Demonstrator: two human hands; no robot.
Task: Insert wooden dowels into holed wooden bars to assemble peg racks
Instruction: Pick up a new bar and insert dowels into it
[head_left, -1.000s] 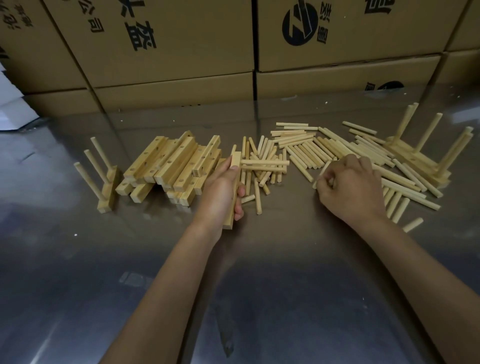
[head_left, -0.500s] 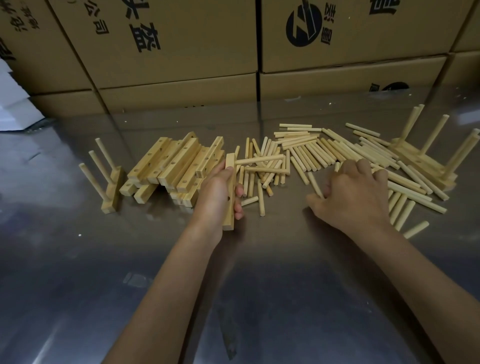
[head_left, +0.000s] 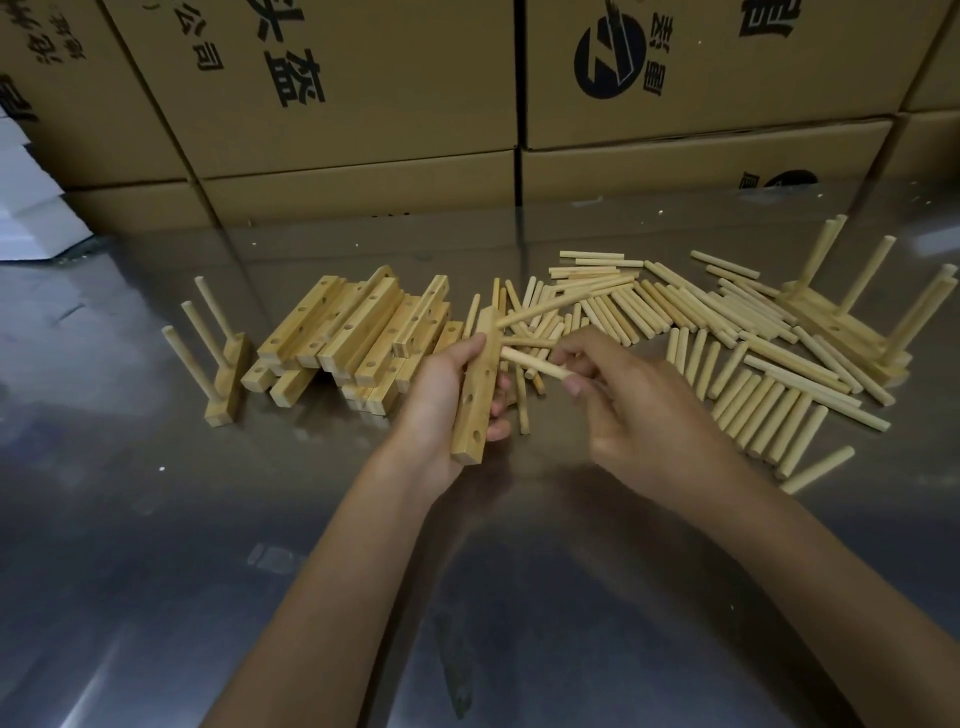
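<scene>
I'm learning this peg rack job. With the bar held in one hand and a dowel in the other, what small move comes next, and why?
Probably push the dowel into its hole. The right hand pinches its free end, its other end meets the bar gripped by the left hand, and two lower holes are empty.

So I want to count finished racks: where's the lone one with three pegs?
Far left on the table, the rack stands just left of the bar pile.

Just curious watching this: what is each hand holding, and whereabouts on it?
The left hand grips a holed wooden bar around its middle. The right hand pinches a dowel at its near end.
</scene>
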